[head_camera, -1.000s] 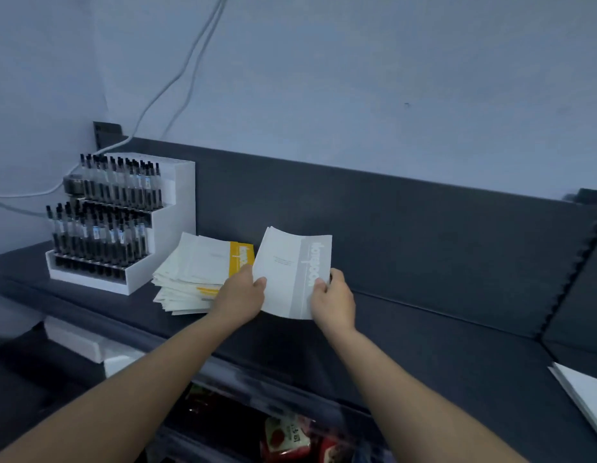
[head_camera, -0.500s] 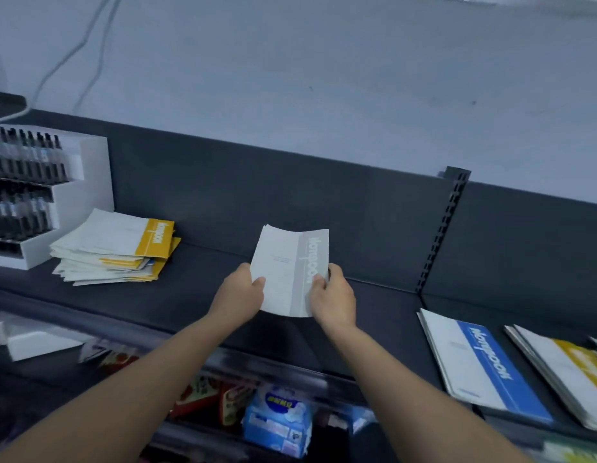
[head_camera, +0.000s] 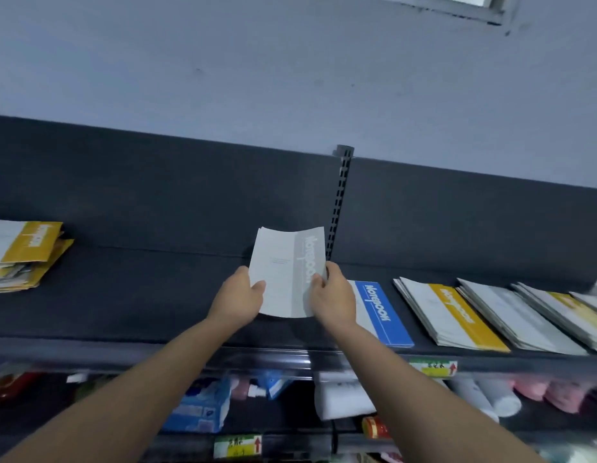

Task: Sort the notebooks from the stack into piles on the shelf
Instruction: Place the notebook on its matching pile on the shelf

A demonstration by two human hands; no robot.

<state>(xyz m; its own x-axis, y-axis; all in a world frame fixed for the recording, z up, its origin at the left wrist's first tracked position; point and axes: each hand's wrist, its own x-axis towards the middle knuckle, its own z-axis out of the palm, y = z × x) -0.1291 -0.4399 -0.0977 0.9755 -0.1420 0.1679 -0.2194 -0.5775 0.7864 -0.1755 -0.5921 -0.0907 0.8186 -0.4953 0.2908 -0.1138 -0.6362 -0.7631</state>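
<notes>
1. Dark shelving (head_camera: 130,289) runs across our view under a pale blue-grey wall (head_camera: 290,78), with a slotted upright (head_camera: 339,202) splitting the back panel in two.
2. We've got a grey-banded notebook (head_camera: 285,272) up in both hands, held above the shelf surface, roughly in front of that upright; its cover bows slightly.
3. Our left hand (head_camera: 238,299) grips the notebook's lower left edge, thumb on the front cover, the other fingers hidden behind it.
4. Our right hand (head_camera: 334,299) clamps the right edge along the grey band, thumb on the front as well.
5. Off to the far left sits the unsorted stack (head_camera: 23,259), a loose, uneven heap with a yellow-banded cover on top, well apart from our hands.
6. Just right of our right hand lies the blue-banded pile (head_camera: 380,312), flat on the shelf and partly hidden by the right wrist.
7. Next along we see a yellow-banded pile (head_camera: 457,315), several notebooks deep.
8. Beyond that, a grey-banded pile (head_camera: 517,315) lies flat, its near edge close to the shelf front.
9. Further right there's another yellow-banded cover (head_camera: 571,305), cut by the frame edge, so we can't tell how many lie there.
10. Below the shelf front (head_camera: 90,349), packaged goods (head_camera: 203,406) and price tags (head_camera: 432,367) show on the lower tier, blurred.
</notes>
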